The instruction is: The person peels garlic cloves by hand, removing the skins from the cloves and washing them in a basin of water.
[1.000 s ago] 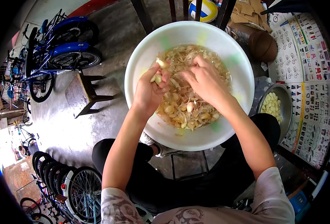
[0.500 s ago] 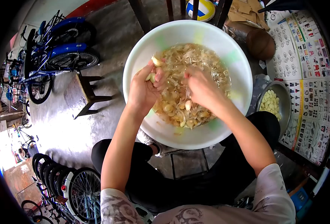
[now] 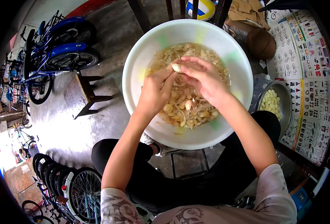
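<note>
Both hands meet over a large white basin (image 3: 135, 48) of water, in which garlic skins and unpeeled cloves (image 3: 189, 112) float. A pale garlic clove (image 3: 177, 67) is pinched between the fingertips of my left hand (image 3: 155, 89) and my right hand (image 3: 210, 82). My left fingers are curled, so anything else inside them is hidden. The right thumb and forefinger touch the clove, while the other right fingers are bent loosely below. To the right of the basin, peeled white cloves (image 3: 270, 102) lie in a metal bowl (image 3: 285, 99).
A low wooden stool (image 3: 77, 95) stands left of the basin, with bicycles (image 3: 66, 56) beyond it. Dark upright bars (image 3: 139, 16) rise behind the basin near a volleyball (image 3: 201, 9). A brown ball (image 3: 261, 43) and printed sheets (image 3: 307, 74) are on the right.
My right hand has come up from the floating skins to meet my left. My left hand has turned inward, and the clove it held is now between both hands' fingertips.
</note>
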Motion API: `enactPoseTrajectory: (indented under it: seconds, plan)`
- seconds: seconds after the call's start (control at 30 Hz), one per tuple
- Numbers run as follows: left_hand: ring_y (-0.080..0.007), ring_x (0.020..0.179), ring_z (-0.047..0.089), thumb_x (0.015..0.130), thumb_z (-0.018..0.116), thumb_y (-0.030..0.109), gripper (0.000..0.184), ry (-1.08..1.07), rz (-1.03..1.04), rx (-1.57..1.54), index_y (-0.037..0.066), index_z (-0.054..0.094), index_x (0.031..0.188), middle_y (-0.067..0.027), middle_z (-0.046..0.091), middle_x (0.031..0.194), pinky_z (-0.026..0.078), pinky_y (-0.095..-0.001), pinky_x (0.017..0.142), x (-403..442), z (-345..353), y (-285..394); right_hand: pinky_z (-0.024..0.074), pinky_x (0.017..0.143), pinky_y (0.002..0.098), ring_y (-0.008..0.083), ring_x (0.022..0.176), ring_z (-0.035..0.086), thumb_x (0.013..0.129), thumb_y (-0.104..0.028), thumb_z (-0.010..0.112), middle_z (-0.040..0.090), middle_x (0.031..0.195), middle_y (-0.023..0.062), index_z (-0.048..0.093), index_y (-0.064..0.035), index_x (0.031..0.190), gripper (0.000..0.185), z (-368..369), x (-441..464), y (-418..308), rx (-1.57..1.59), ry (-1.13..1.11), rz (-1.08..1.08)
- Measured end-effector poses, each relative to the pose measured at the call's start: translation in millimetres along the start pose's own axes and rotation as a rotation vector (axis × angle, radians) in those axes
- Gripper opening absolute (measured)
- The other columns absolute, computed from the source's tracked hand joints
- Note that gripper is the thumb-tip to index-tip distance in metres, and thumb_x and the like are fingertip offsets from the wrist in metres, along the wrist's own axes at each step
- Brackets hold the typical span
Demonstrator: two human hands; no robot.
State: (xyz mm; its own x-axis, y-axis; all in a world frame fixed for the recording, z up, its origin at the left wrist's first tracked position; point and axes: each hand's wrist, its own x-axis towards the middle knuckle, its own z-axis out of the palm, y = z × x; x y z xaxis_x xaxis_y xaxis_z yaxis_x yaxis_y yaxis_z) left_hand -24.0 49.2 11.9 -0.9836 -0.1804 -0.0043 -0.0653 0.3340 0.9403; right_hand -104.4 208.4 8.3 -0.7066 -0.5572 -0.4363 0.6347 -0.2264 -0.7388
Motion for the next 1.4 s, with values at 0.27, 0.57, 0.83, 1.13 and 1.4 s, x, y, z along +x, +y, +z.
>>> enactPoseTrajectory:
  seconds: [0.27,0.57,0.83,1.13,1.4]
  plan:
    - [-0.0303,0.069,0.066,0.097,0.057,0.012,0.034,0.131,-0.046,0.173,-0.004,0.061,0.126,-0.0215,0.067,0.079,0.05,-0.0392,0.068,2.1,-4.0,13.1,0.0581,0.073,0.0258,0.0142,0.083,0.071,0.081,0.003,0.073,0.073,0.095,0.0096,0.066,0.0018,0.101,0.021,0.5,2.3,-11.8,-0.76,0.051,-0.691]
    - [-0.0442,0.071,0.057,0.094,0.061,0.012,0.019,-0.05,0.112,0.362,-0.004,0.062,0.105,-0.0255,0.063,0.08,0.047,-0.042,0.065,-0.7,-6.6,8.0,0.0577,0.067,0.0289,0.0188,0.077,0.073,0.08,0.002,0.074,0.073,0.088,0.0101,0.07,0.0006,0.091,0.012,4.4,-0.1,-7.3,-0.817,-0.042,-0.726]
    - [-0.0394,0.066,0.057,0.092,0.063,0.012,0.02,-0.024,0.156,0.429,-0.003,0.064,0.106,-0.0258,0.06,0.077,0.045,-0.0411,0.062,-4.7,-4.8,12.4,0.0546,0.064,0.0346,0.0285,0.071,0.068,0.079,0.003,0.071,0.068,0.082,0.0113,0.065,0.0014,0.087,0.01,0.3,3.7,-8.1,-0.992,-0.087,-0.936]
    - [-0.0063,0.074,0.046,0.103,0.054,0.029,0.036,-0.253,-0.28,-0.103,-0.003,0.065,0.113,0.0047,0.052,0.079,0.039,-0.023,0.067,2.5,-18.9,10.3,0.0522,0.065,0.0362,0.0275,0.075,0.066,0.08,0.0,0.07,0.064,0.083,0.0096,0.062,0.0003,0.086,0.011,0.0,0.0,-14.2,-1.06,-0.185,-0.945]
    - [-0.0089,0.075,0.05,0.101,0.055,0.023,0.028,-0.306,-0.255,-0.141,0.002,0.063,0.118,0.0006,0.054,0.077,0.043,-0.0258,0.07,2.6,-25.9,10.7,0.0524,0.07,0.039,0.0274,0.081,0.065,0.084,-0.003,0.068,0.055,0.105,0.0072,0.057,-0.0001,0.088,0.012,4.1,-7.0,-11.4,-1.138,-0.241,-0.828]
